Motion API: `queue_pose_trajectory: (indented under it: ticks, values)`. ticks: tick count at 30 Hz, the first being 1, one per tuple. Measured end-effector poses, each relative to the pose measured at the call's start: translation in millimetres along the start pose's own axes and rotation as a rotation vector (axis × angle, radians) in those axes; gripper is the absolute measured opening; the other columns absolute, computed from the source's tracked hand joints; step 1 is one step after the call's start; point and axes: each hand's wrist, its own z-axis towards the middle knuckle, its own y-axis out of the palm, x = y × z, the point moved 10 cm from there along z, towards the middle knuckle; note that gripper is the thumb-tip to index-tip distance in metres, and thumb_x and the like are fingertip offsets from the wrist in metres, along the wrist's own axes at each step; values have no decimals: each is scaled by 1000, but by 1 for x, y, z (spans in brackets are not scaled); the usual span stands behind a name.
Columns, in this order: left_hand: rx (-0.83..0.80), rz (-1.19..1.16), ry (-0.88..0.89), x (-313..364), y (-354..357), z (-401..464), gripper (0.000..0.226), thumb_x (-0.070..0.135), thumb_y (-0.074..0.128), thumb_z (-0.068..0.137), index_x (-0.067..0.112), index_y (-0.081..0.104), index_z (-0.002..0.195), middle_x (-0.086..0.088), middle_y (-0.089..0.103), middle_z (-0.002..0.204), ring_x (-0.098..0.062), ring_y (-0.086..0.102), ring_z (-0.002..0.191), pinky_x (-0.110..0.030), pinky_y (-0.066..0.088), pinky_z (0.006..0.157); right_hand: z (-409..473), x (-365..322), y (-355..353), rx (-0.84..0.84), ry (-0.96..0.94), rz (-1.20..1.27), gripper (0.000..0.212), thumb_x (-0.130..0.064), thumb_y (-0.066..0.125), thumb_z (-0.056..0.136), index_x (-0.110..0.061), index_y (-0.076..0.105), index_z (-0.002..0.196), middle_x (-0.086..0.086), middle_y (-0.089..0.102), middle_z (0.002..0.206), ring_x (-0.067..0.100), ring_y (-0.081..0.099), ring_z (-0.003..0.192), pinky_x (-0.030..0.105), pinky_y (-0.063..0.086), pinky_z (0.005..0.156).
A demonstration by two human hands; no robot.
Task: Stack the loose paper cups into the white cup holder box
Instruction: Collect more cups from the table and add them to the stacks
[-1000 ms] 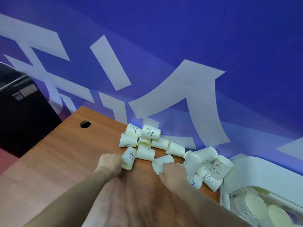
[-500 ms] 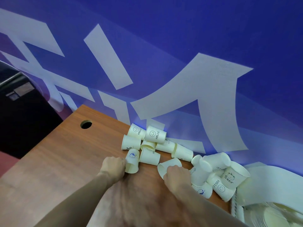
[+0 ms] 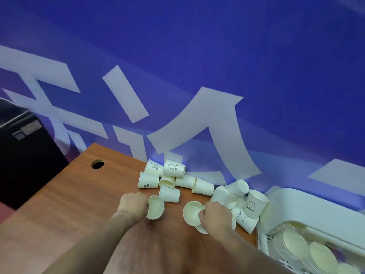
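Note:
Several loose white paper cups point(image 3: 171, 176) lie in a heap at the far edge of the wooden table point(image 3: 65, 196), against the blue wall. My left hand point(image 3: 133, 203) grips one cup point(image 3: 156, 207), its mouth turned toward me. My right hand point(image 3: 214, 215) holds another cup point(image 3: 192, 213), also mouth toward me, with a second rim showing just below it. More cups point(image 3: 254, 203) lie piled to the right of my right hand. The white cup holder box point(image 3: 308, 210) stands at the lower right, with rows of nested cups point(image 3: 296, 244) lying inside.
A round cable hole point(image 3: 97, 164) is cut in the table near its far left corner. A black cabinet point(image 3: 23, 151) stands left of the table. The blue wall with white shapes rises directly behind the cups.
Both hands have lifted their cups off the heap and turned the mouths toward me. The camera view has shifted slightly, and the box shows more at the lower right.

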Motion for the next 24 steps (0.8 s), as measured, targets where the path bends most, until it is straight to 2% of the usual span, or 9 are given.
queue_pose_trajectory:
  ticks: [3,7,9,11,14,17,21,24]
  values:
    - [18,-56,10,11,-18,-13,28,29,38,96,22,66,100,3,68,106,-20,65,99,-27,39,68,-17,14,-11,36,19,40,25,-24,45,86,-20,38,62,-4,42,63,23,49,69,30,35,61]
    - [49,-97,46,31,-39,-27,31,31,35,97,22,64,103,2,67,107,-21,65,98,-29,42,70,-40,34,-27,106,32,77,18,-29,44,87,-18,49,73,-2,46,70,23,48,71,31,35,62]
    - [62,-87,75,47,-49,-34,32,33,34,98,20,62,107,1,66,109,-21,64,99,-29,41,70,-52,50,-33,138,55,112,18,-29,45,85,-18,48,71,-2,47,69,24,49,71,31,36,62]
    - [74,-67,110,65,-59,-42,34,35,33,99,18,60,111,-1,65,113,-22,63,101,-30,41,71,-63,67,-39,165,73,134,18,-30,45,84,-19,46,70,1,56,77,25,51,73,31,36,63]
    - [69,-82,144,94,-70,-53,34,35,34,99,17,60,111,-3,64,114,-23,62,102,-30,41,72,-77,94,-44,192,90,145,19,-32,46,84,-18,59,84,4,66,93,28,62,87,30,36,64]
    - [59,-132,191,128,-77,-65,32,35,35,98,17,60,108,-3,63,112,-24,62,100,-29,39,70,-92,127,-46,191,119,153,17,-34,45,83,-20,54,79,5,66,89,29,64,89,30,38,63]
    - [18,-186,254,181,-86,-78,31,34,36,95,17,61,102,-5,65,110,-26,62,99,-32,41,72,-118,176,-50,195,179,189,20,-34,48,83,-17,58,81,6,67,93,29,64,91,30,38,64]
    - [-20,-203,291,225,-99,-90,26,34,37,93,18,58,91,-6,67,105,-26,61,86,-31,42,68,-139,218,-48,192,240,226,20,-36,49,81,-18,50,73,4,59,80,28,61,82,29,37,62]
